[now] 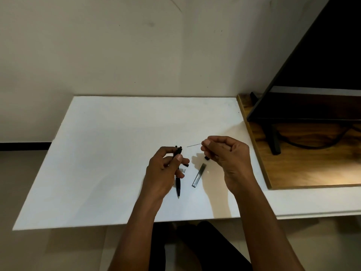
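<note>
Holding mechanical pencil [178, 184] near-upright in left hand [164, 169], fingers curled round it, open end up. Right hand [224, 153] pinches lead [193, 145], near-horizontal, free tip pointing left, just short of that opening.

Board [93, 157] left side open; monitor [322, 65] blocks right; lead case [198, 175] lies centre.
</note>
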A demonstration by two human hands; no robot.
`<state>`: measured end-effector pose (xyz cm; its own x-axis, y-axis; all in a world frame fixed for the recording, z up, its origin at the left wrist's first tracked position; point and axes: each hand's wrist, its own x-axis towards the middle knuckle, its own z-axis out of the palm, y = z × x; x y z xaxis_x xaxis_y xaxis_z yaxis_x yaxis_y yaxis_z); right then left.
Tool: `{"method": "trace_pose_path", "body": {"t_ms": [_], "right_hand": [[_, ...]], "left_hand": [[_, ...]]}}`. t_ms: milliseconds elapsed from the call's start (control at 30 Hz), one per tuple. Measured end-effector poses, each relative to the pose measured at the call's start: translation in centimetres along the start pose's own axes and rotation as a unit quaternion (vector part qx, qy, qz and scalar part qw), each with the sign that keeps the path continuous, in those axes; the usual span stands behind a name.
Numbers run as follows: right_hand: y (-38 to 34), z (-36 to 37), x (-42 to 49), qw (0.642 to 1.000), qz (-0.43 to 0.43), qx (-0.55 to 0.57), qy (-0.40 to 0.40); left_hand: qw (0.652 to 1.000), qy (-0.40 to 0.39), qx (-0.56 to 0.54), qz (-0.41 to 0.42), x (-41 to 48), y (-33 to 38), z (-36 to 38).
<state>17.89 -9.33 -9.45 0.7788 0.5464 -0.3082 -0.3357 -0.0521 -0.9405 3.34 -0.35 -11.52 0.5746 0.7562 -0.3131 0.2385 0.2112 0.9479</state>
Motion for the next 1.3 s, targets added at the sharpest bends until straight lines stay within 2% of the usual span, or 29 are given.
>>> {"method": "trace_pose_path", "body": {"t_ms": [233,433,1300], "right_hand": [[0.05,0.31,0.06,0.999,-0.043,0.007,-0.008],[0.33,0.51,0.00,0.997,-0.062,-0.045,-0.029],[0.58,0.79,0.08,0.988,-0.099,-0.112,-0.051]], "left_hand": [[1.000,-0.006,0.004,0.004,-0.01,0.00,-0.14],[1.000,-0.001,0.003,0.002,-0.07,0.21,-0.12],[1.000,0.001,0.019,0.003,-0.21,0.42,-0.02]]}}
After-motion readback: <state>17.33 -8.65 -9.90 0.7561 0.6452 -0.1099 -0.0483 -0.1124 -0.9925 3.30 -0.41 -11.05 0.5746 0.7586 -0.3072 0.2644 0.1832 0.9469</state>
